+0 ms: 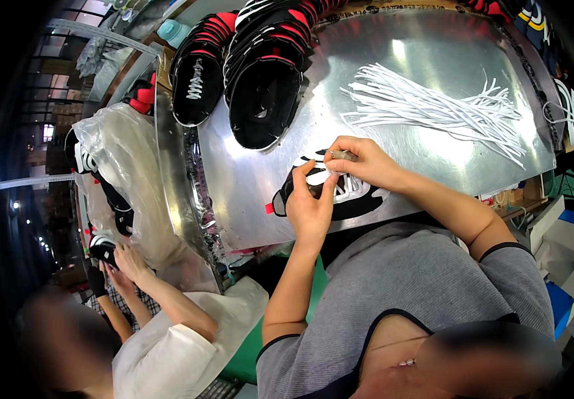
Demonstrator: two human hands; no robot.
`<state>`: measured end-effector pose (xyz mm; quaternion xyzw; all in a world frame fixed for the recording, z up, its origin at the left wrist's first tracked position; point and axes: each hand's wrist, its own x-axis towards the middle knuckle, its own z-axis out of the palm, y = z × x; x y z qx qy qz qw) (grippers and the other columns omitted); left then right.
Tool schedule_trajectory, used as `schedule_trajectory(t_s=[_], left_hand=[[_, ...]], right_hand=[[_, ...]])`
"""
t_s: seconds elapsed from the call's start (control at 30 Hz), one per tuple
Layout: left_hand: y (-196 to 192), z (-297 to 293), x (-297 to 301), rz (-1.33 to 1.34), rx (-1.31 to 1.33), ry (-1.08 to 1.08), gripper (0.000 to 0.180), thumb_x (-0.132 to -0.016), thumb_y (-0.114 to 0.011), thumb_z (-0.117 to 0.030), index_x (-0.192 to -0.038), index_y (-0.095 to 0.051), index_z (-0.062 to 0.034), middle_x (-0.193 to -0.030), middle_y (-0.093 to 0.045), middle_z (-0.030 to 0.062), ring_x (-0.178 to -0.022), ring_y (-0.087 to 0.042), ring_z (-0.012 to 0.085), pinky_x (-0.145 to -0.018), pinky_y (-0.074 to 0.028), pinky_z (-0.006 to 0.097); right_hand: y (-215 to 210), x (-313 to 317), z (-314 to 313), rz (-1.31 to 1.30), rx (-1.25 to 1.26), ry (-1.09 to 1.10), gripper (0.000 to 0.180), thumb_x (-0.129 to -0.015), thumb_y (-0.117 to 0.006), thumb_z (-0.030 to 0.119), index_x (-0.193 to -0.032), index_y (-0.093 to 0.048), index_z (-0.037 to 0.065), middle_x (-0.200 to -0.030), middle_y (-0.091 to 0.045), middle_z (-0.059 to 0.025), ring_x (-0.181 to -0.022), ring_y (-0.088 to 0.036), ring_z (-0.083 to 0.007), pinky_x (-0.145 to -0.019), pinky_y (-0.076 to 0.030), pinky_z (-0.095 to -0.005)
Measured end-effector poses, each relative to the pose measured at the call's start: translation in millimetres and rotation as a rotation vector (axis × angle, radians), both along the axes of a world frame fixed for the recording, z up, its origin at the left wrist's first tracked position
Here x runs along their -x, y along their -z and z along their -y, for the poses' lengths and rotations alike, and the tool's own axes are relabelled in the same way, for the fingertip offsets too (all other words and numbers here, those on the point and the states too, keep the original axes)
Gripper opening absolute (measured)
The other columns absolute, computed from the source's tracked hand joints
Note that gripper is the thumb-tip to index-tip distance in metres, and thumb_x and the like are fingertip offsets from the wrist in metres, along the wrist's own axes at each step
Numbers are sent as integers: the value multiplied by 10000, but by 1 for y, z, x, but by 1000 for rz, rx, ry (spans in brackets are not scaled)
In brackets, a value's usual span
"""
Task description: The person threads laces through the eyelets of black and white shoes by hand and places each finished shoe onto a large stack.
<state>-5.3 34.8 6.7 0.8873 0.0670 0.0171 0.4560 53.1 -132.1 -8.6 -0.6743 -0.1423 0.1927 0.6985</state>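
Observation:
A black shoe upper (pixel 357 207) with white stripes and a red tab lies on the metal tabletop in front of me. White shoelace (pixel 348 189) runs in rows across its front opening. My left hand (pixel 310 203) is at the upper's left part, thumb and forefinger pinched on the lace. From the right, my right hand (pixel 365 161) meets it, its fingertips closed at the same spot. A small brownish-grey piece (pixel 344 155) shows at the right fingers; whether it is a wrap or a held tool is unclear. The fingers hide the lace end.
A bundle of white shoelaces (pixel 433 106) lies at the back right of the metal table (pixel 247 206). Nested stacks of black and red shoe uppers (pixel 260 100) stand at the back left. On the left, a co-worker's hands (pixel 127 263) hold another shoe beside a plastic bag (pixel 131 166).

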Motion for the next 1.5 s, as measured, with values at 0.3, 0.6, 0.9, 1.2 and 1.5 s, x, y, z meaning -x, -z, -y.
schedule_trajectory(t_s=[0.3,0.6,0.9,1.2,1.5], left_hand=[[17,-4,-2,90,281,61,409,-872,-701,17,-1216,-480,20,-1067,-625,116,-940,-631,134,-813,-530,260],[13,5,4,95,286,34,413,-864,-674,-29,-1240,-515,34,-1054,-647,151,-858,-640,208,-770,-508,322],[11,2,-6,18,383,22,458,-864,-557,91,-1307,-466,14,-1015,-644,127,-870,-613,137,-726,-493,260],[7,6,-20,-57,570,-11,393,-826,-539,123,-1192,-530,-20,-945,-666,104,-810,-596,78,-663,-445,198],[-30,-14,5,8,60,256,559,-929,-623,-108,-1411,-373,23,-1069,-658,126,-973,-620,198,-855,-478,307]], right_hand=[[-20,27,27,438,371,40,137,-912,-624,171,-958,-576,50,-787,-672,-114,-710,-653,-312,-630,-494,-384],[-28,11,15,560,719,-173,187,-861,-640,161,-954,-552,24,-712,-657,-105,-690,-663,-317,-590,-488,-419],[-19,4,0,554,738,-99,198,-858,-632,159,-975,-545,25,-811,-670,-155,-738,-671,-317,-630,-511,-412],[3,9,37,526,511,189,197,-920,-619,192,-1066,-591,62,-968,-653,-98,-784,-652,-306,-678,-513,-395],[0,3,54,509,369,5,255,-805,-603,79,-1052,-560,35,-980,-593,-127,-820,-631,-320,-702,-506,-429]])
